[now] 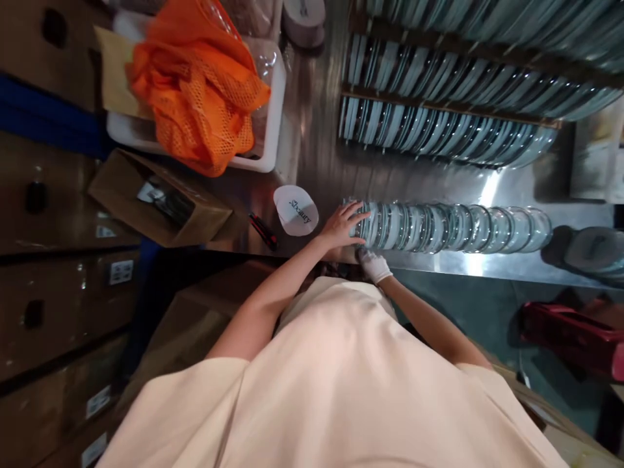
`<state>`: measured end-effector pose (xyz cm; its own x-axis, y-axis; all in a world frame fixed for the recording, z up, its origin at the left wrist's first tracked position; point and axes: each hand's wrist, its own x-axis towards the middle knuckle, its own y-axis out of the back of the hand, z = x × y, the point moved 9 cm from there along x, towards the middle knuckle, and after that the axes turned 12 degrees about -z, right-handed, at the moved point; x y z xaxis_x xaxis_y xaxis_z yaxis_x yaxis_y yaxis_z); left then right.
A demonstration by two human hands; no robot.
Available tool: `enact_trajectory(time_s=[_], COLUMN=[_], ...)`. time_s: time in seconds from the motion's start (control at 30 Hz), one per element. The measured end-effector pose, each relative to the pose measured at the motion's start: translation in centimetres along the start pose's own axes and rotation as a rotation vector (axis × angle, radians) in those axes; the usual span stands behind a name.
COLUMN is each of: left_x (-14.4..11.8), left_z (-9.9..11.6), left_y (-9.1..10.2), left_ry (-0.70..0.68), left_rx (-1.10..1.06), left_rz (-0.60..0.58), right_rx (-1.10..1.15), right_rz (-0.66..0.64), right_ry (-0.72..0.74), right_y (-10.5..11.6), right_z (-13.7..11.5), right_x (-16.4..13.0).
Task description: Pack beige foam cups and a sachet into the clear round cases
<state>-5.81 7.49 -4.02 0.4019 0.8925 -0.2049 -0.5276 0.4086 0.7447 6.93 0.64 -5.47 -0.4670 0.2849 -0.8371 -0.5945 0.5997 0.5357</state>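
- Just right of the printed white card [295,211], on the metal worktop [312,146]: a front row of clear discs [441,227], standing on edge and packed closely, stretching well away from the card.
- Glass, judging by shine and greenish rims; so probably stiff, brittle, rather weighty for such thin pieces, with smooth, slippery faces.
- Best hold, most likely: opposite points of the rim on the disc nearest the card, without prying against its neighbour; rims liable to chip if knocked, and the row perhaps prone to tip.
- Right of the card, at the near end of the row: left hand [344,226], bare, fingers spread wide and touching that end.
- Lower right of the card, at the worktop's edge beneath the same end: right hand [374,265], white-gloved, fingers partly hidden; cannot tell whether holding anything.
- Beyond the card, to the right: rear rows of similar discs [439,136] between brown bars [419,101], limiting room on that side.
- Just left of the card: a red-and-black cutter [263,231], apart from both hands.
- Farther left of the card: an open cardboard box [207,218]; beyond it, a white bin [277,110] under an orange mesh bag [209,110].
- Far right of the card, past the row's other end: a dark round stack [597,250], probably blocking any slide that way.
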Motion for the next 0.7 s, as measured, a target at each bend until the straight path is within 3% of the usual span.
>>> enact_trajectory(time_s=[0.1, 0.2, 0.27, 0.33, 0.4, 0.5, 0.6, 0.7], left_x=[-0.5, -1.6, -1.8, -1.6, -1.3, -1.1, -1.1, -1.1], left_z=[-1.3, -4.1, -5.1, -5.3, -5.3, -5.5, -6.0, -6.1], left_y=[-0.2, -0.9, -2.2, -3.2, -3.7, -3.9, -4.0, -4.2], left_ry=[0.088, 0.308, 0.333, 0.281, 0.245, 0.234, 0.234, 0.216], left_rx=[-0.048, -0.260, -0.477, -0.649, -0.750, -0.815, -0.925, -1.013], left_rz=[0.116, 0.374, 0.511, 0.597, 0.661, 0.712, 0.748, 0.741], right_rx=[0.057, 0.092, 0.066, 0.022, -0.032, -0.102, -0.089, 0.005], right_rz=[0.187, 0.437, 0.394, 0.206, 0.032, -0.105, -0.155, -0.092], right_ry=[-0.001, 0.022, 0.163, 0.266, 0.280, 0.242, 0.119, 0.010], right_y=[3.9, 11.5, 15.8, 18.2, 19.3, 19.5, 18.9, 18.1], right_z=[2.7, 5.3, 5.3, 4.6, 4.2, 3.5, 3.9, 4.3], right_x=[-1.0, -0.5, 1.9, 5.3, 7.9, 10.0, 10.5, 9.8])
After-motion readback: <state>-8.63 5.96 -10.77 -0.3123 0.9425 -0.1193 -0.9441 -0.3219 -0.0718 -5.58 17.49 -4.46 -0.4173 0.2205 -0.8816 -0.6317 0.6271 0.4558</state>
